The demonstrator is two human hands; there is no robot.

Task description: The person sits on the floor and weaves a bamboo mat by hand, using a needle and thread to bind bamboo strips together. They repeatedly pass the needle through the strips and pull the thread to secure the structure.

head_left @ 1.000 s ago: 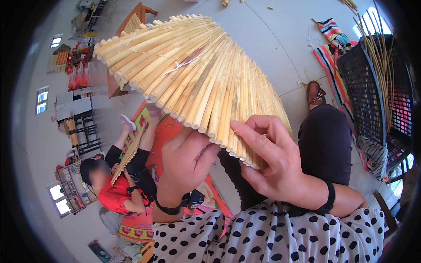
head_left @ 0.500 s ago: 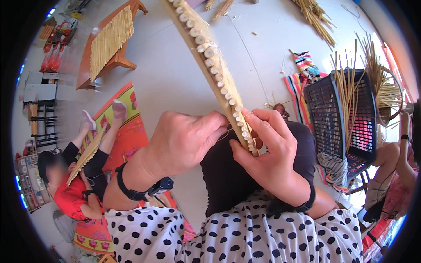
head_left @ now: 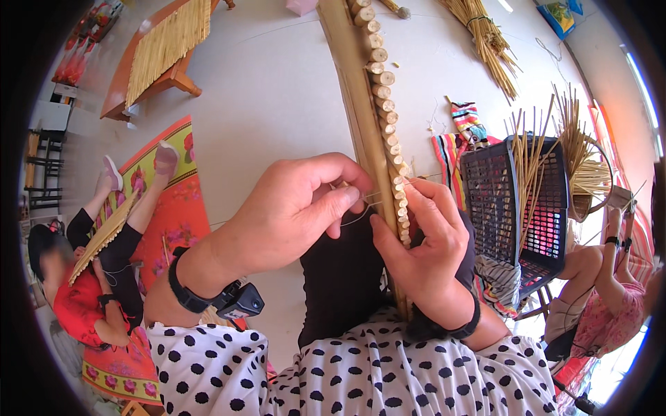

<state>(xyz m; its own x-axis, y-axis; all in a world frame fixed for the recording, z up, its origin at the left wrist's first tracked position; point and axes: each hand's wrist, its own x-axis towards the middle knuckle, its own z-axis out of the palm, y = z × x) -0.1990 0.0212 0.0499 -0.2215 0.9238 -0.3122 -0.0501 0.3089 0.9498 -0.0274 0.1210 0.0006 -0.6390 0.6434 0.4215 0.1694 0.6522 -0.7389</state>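
A long mat of pale reed stalks (head_left: pixel 361 118) stands on edge across my lap, its round cut ends in a row along the right side. My right hand (head_left: pixel 433 253) grips its near part, thumb on the left face and fingers at the cut ends. To the left, my left hand (head_left: pixel 291 208) pinches a thin thread (head_left: pixel 375 197) between thumb and fingertips. The thread runs to the mat, and a loose loop of it hangs below the fingers. Both wrists wear black bands.
At right stands a dark plastic basket (head_left: pixel 489 204) with loose stalks. A reed bundle (head_left: pixel 482 38) lies on the floor beyond. A wooden bench (head_left: pixel 156 87) at far left bears another mat. One person (head_left: pixel 90 305) sits left with a mat; another (head_left: pixel 610 305) sits at right.
The mat has swung more upright, its far end shifting right. My left hand has drawn slightly away from the mat, thread between. My right hand keeps its hold. The whole view has shifted.
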